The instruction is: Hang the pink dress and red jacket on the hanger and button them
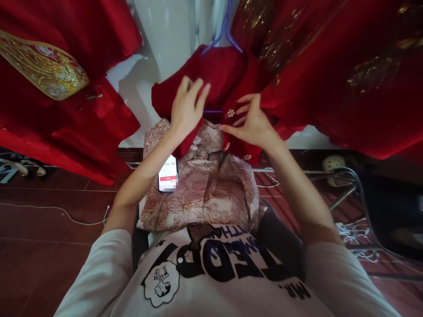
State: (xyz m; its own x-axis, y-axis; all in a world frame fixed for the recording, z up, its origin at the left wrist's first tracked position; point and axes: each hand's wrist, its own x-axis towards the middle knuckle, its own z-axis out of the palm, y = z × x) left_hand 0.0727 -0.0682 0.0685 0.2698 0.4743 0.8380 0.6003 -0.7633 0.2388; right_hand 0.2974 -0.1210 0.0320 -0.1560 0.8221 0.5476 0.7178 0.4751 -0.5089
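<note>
A dark red garment (pixel 216 75) hangs on a purple hanger (pixel 226 31) in front of me, its front parted. My left hand (pixel 189 105) is over its left part, fingers bent and apart, with no cloth visibly gripped. At the right front panel, my right hand (pixel 254 123) has its fingers spread beside a flower-shaped ornament (pixel 230 113). The thumb reaches toward the panel's inner edge; I cannot tell whether it touches. Below, across my lap, lies a pink-and-gold brocade garment (pixel 198 193).
A lit phone (pixel 168 176) rests on the brocade. Red clothes with gold decoration hang at left (pixel 59 75) and right (pixel 330 88). A metal-framed chair (pixel 360 189) stands at right, near a pale clog (pixel 333 165). A white cable (pixel 66 211) crosses the tiled floor at left.
</note>
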